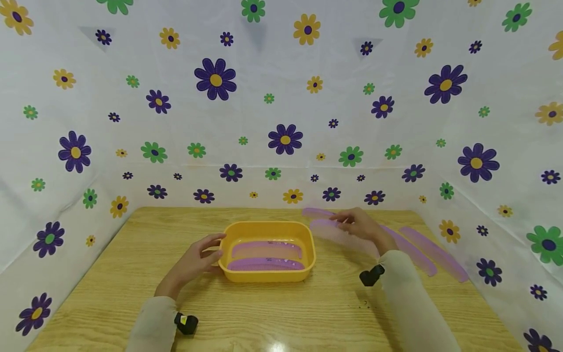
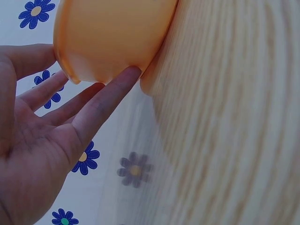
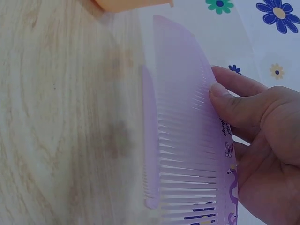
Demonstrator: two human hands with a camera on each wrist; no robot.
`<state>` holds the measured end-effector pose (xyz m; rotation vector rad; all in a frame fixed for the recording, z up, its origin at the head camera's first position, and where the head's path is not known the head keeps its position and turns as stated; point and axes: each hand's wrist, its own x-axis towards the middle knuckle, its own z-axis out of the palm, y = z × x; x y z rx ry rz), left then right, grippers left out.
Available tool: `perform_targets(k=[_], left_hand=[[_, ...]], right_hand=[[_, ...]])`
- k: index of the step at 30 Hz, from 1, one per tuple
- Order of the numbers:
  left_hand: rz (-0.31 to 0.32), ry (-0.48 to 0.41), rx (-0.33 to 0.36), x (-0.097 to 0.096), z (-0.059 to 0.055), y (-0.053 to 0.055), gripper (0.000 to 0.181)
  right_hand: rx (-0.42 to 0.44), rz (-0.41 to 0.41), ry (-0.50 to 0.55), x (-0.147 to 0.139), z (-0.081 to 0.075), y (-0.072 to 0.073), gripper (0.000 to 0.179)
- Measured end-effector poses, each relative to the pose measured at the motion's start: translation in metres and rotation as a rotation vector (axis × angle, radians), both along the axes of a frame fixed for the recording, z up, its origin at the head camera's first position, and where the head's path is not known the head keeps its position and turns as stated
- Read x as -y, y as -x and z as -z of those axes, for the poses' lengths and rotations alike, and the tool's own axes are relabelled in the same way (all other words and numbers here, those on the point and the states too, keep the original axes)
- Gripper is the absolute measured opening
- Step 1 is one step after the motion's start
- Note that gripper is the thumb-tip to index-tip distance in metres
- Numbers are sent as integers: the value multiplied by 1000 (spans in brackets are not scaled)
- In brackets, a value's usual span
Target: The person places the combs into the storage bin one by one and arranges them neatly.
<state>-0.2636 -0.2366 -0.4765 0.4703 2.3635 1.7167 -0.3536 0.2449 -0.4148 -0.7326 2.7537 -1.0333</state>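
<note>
My left hand (image 1: 199, 259) touches the left side of a yellow plastic basin (image 1: 266, 277), its fingers fairly straight against the outer wall (image 2: 117, 42) and rim. Two purple combs lie in the basin, the back comb (image 1: 266, 244) behind the front comb (image 1: 266, 264). To the right of the basin, my right hand (image 1: 361, 226) pinches another light purple comb (image 3: 187, 93) by its spine between thumb and fingers. In the right wrist view its teeth point left, and printed figures show along the spine.
Another purple comb (image 1: 314, 212) lies near the table's back edge. Two more, the nearer comb (image 1: 411, 252) and the outer comb (image 1: 435, 254), lie slanted at the right. Flower-printed white cloth (image 1: 281, 107) surrounds the wooden table (image 1: 264, 318) at the back and sides.
</note>
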Motion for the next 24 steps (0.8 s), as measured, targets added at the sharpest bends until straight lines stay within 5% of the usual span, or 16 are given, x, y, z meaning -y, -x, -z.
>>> perform_targets(k=[24], left_hand=[[14,-16,-5,1,2,1,56]], right_hand=[[-39,17,0,26,-29,2,30]])
